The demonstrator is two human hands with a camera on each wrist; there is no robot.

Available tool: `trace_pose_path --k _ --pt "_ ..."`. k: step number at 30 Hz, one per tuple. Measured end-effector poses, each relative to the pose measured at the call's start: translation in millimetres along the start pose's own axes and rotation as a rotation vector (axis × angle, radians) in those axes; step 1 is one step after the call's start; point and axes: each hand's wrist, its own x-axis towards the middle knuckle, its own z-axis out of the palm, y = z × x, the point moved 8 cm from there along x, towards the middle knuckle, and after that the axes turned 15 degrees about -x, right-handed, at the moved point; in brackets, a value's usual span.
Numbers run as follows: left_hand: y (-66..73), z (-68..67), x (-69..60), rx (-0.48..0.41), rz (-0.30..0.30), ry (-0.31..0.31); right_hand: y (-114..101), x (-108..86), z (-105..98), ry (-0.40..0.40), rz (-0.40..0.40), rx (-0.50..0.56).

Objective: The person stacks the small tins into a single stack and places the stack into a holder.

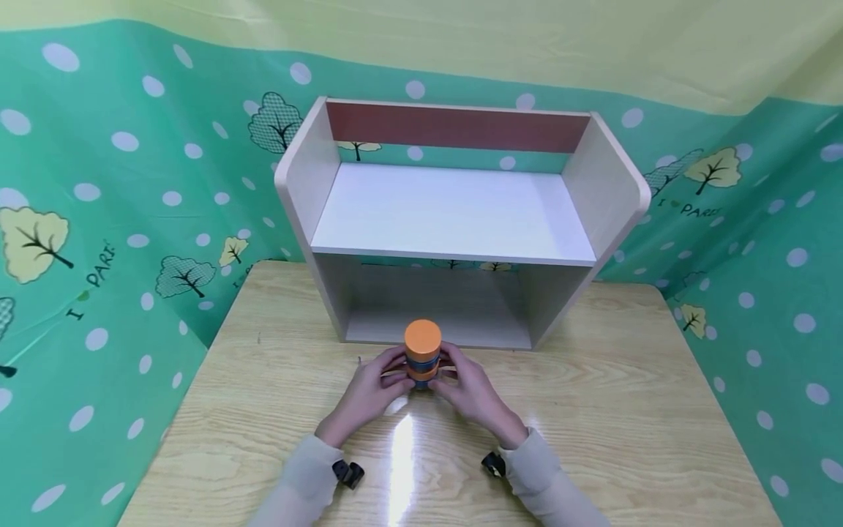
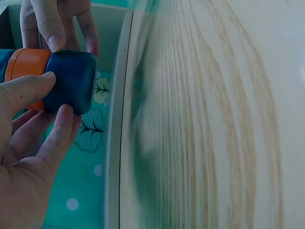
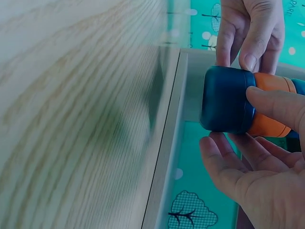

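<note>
A stack of two dark-blue jars with orange lids (image 1: 423,338) stands upright between both hands, in front of the shelf. My left hand (image 1: 372,391) grips its left side, the thumb on the near face and the fingers around the lower part. From the other side my right hand (image 1: 474,391) holds it the same way. In the left wrist view the lower blue jar (image 2: 71,81) shows its bottom apart from the tabletop. The right wrist view also shows this jar (image 3: 226,100) between the thumbs and fingers of both hands. Part of the upper jar lies outside both wrist views.
A white two-tier shelf (image 1: 454,212) with a reddish-brown back strip stands just behind the hands on the wooden table (image 1: 230,410). Green dotted cloth (image 1: 118,219) hangs around the table. Each sleeve has a small black device (image 1: 347,474) at the wrist.
</note>
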Motion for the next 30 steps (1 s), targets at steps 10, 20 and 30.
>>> trace_pose_path --k 10,20,30 --pt "-0.9 9.1 5.1 -0.013 -0.004 -0.016 1.8 -7.2 -9.4 0.030 -0.007 -0.004" --pt "0.7 16.6 8.8 0.011 -0.017 -0.035 4.0 -12.9 -17.1 0.062 -0.030 -0.023" --pt "2.9 20.1 10.0 0.046 -0.023 -0.049 2.0 -16.4 -24.2 0.069 -0.025 -0.038"
